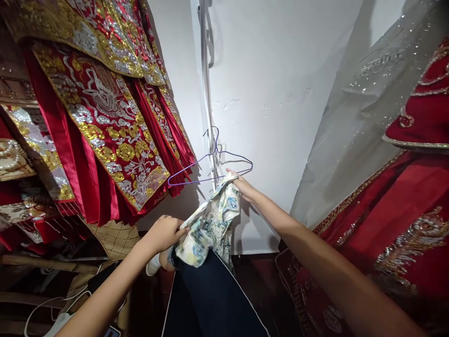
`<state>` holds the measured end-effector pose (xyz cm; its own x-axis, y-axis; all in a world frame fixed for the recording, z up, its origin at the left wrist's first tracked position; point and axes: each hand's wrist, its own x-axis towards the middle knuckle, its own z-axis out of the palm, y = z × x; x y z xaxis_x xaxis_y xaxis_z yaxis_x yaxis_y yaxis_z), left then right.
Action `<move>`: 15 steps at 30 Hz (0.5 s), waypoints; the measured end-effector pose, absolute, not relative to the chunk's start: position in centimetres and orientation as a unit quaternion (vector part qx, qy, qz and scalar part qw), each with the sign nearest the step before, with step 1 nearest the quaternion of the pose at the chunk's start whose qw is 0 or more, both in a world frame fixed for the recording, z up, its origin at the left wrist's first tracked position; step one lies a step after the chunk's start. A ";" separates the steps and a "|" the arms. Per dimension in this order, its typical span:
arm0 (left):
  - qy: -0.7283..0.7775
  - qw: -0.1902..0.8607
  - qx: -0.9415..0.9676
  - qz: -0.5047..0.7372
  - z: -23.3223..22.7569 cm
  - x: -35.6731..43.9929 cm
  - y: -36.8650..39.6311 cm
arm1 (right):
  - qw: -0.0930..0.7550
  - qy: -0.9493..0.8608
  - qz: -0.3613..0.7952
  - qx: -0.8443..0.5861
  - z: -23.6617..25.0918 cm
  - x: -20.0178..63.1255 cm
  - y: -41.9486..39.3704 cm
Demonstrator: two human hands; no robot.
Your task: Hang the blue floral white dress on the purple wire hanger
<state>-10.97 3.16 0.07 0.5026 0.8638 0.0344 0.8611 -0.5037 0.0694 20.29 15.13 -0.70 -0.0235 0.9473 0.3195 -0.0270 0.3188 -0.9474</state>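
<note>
Both arms reach up. Left hand pinches the flowery cloth at its 9 o'clock edge; right hand holds its top at 12 o'clock, touching the purple hanger. Red and gold dresses hang at 10 o'clock.

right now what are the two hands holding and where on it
Both hold the floral garment. The left hand pinches its lower left edge; the right hand grips its top corner, up against the purple wire hanger.
</note>
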 end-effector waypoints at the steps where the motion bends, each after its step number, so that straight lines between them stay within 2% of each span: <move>1: 0.513 0.029 0.858 0.018 -0.1 -11.3 3.2 | 0.561 -0.600 0.401 -0.405 -1.4 19.9 15.8; 4: 0.555 0.049 0.830 0.007 -0.8 -12.5 3.9 | 0.538 -0.642 0.350 -0.419 -2.6 19.9 16.4; 10: 0.494 0.060 0.843 0.203 1.1 -13.3 5.9 | 0.556 -0.648 0.262 -0.450 -2.5 24.3 13.2; 15: 0.448 0.026 0.853 0.265 3.9 -12.0 5.8 | 0.547 -0.658 0.204 -0.477 -1.3 25.9 11.2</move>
<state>-12.02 5.83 3.92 0.4570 0.7792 0.4290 0.7511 -0.5964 0.2831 25.94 11.21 -1.31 0.0519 0.8499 0.5244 0.4035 0.4625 -0.7895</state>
